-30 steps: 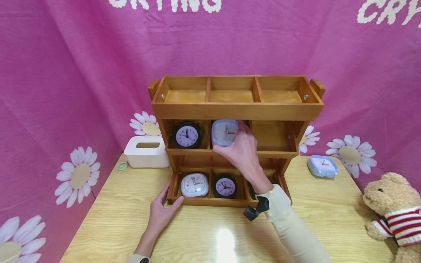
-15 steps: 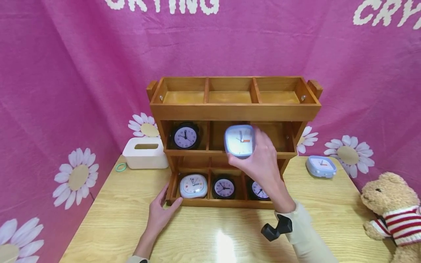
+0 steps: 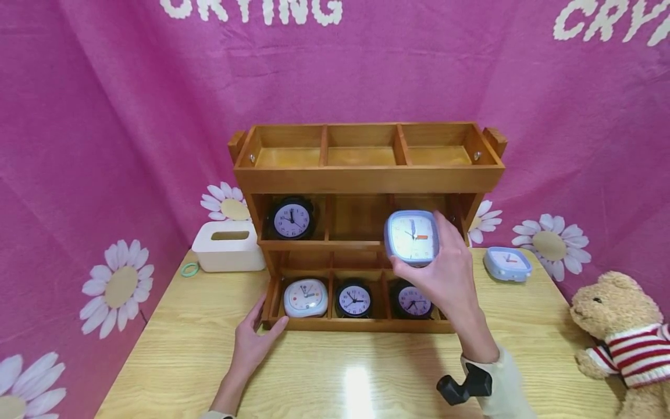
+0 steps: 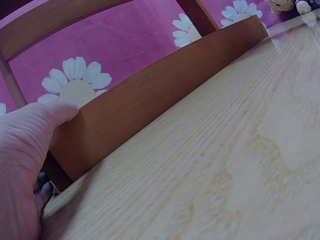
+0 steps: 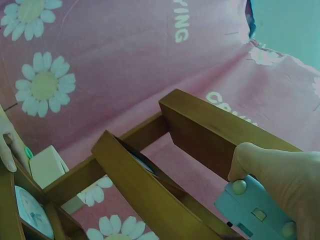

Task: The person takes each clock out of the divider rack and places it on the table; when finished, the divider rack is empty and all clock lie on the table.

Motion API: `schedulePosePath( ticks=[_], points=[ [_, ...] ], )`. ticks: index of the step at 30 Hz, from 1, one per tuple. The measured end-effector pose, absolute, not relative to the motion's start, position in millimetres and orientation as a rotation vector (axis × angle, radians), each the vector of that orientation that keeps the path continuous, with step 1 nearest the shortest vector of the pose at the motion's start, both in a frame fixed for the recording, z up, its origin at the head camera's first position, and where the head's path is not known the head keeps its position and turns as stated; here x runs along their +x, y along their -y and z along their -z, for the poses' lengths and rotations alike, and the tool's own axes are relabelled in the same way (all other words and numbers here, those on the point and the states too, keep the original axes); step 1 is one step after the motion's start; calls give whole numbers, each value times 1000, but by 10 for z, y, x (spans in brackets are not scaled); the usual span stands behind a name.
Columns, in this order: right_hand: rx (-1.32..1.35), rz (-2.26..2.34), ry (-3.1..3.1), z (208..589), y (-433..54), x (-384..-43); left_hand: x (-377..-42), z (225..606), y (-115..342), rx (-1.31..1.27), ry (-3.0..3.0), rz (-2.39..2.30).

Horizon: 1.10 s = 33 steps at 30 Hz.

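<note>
You hold a blue, rounded-square clock (image 3: 412, 238) in your right hand (image 3: 448, 266), its pale face toward you. Behind it, the wooden rack (image 3: 369, 181) stands on the tabletop (image 3: 303, 372), touched by your left hand (image 3: 252, 342).

The held clock (image 3: 412, 247) is light blue, its face white with an orange mark (image 3: 421, 237); the rack (image 3: 369, 181) is brown, the tabletop (image 3: 293, 372) pale yellowish woodgrain. Magenta cloth (image 3: 361, 70) carries white daisies (image 3: 119, 286) — beige at the centre — and white lettering (image 3: 328, 19). The tan bear (image 3: 620, 305) wears red and white stripes; the ring (image 3: 189, 274) is mint green.
</note>
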State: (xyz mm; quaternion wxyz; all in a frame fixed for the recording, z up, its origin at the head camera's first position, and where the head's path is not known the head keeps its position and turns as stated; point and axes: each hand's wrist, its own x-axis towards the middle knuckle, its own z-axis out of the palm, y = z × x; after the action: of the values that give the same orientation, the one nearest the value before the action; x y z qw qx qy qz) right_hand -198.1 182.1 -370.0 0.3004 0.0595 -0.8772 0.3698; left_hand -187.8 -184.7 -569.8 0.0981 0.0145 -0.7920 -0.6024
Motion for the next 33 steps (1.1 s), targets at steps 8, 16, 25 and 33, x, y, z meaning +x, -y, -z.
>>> schedulePosePath(
  ticks=[8,16,25,33],
  points=[
    [76,-1014,2356,3729,-2038,-1843,-1882,5684,1824,39,2357,1736],
    [47,-1026,2302,3821,-2353,-1770,-1891,5686,1837,27,2344,1758],
    [-172,-1015,2303,3896,-2750,-1754,-1877,5684,1838,32,2341,1767],
    [-270,-1007,2280,3952,-3032,-1810,-1872,5689,1829,31,2330,1758]
  ],
)
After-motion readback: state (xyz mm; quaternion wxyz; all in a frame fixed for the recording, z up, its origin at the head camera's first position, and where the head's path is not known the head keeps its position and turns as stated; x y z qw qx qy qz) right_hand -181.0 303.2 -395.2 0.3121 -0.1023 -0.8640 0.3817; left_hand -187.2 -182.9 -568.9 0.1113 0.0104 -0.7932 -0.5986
